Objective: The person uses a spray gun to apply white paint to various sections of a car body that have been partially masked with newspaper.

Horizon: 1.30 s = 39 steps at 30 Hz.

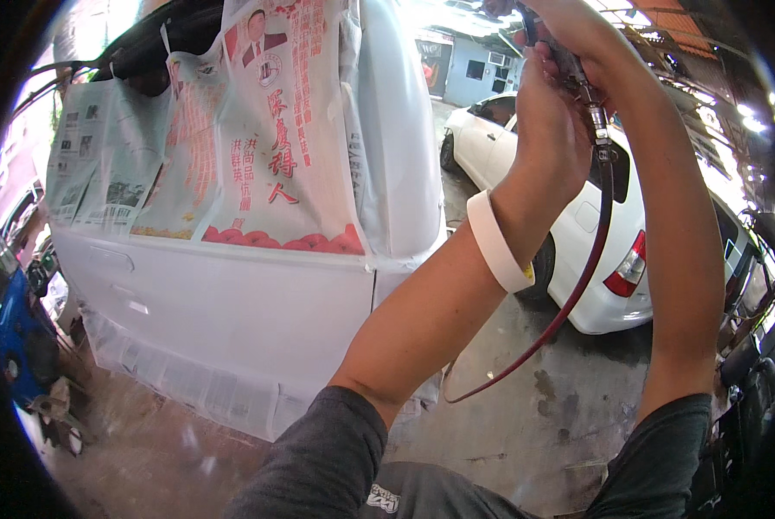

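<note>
Raised at the upper right, both my hands are closed around a dark metal spray gun [567, 67], whose upper end runs close to the picture's top edge. My left hand [550, 117] wraps its grip from the left, and my right hand [593, 36] holds it from the right. A dark red air hose [584, 281] hangs from the metal coupling under the grip and curves down to the left. Around my left forearm sits a white ring [495, 242], like a tape roll. Left of my arms stands a white vehicle body [223, 294], with printed paper sheets [271, 164] masking its window area.
A white car [612, 259] with a red tail light is parked behind my arms on the stained concrete floor [526, 424]. Translucent masking film [188, 381] hangs along the vehicle's lower edge. Something blue [20, 337] stands at the far left; dark clutter [750, 389] lines the right.
</note>
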Available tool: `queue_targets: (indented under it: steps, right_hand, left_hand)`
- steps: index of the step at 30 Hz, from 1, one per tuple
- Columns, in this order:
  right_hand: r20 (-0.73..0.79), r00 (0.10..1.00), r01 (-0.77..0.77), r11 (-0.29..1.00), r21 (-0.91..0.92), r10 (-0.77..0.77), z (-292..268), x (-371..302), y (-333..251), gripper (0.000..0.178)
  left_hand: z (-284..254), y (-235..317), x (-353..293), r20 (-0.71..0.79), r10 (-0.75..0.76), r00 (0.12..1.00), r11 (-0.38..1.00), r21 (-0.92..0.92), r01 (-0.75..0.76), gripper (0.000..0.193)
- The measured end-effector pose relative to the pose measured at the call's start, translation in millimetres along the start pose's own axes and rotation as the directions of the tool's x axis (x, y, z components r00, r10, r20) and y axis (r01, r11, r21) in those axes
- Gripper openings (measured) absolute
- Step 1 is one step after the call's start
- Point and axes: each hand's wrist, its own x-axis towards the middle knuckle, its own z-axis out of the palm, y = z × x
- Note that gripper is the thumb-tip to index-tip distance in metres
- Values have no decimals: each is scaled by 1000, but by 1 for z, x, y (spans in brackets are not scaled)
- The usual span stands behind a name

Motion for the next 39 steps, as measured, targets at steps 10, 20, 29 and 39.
queue_targets:
  steps: [10,20,29,39]
  right_hand:
    - [208,966,116,979,168,-151,7,-78,-7,37]
    - [-35,998,47,994,101,-44,-26,-95,44,30]
    - [105,994,41,999,-1,-41,-4,-151,33,37]
    - [-67,996,-66,995,-73,62,-25,-184,85,43]
  left_hand:
    - [39,0,-83,-93,95,991,993,82,-87,37]
    - [43,-43,-106,-136,-65,989,998,-4,65,32]
    - [72,-32,-165,-332,11,943,999,47,5,48]
    - [45,-59,-196,-263,-259,929,966,-87,245,44]
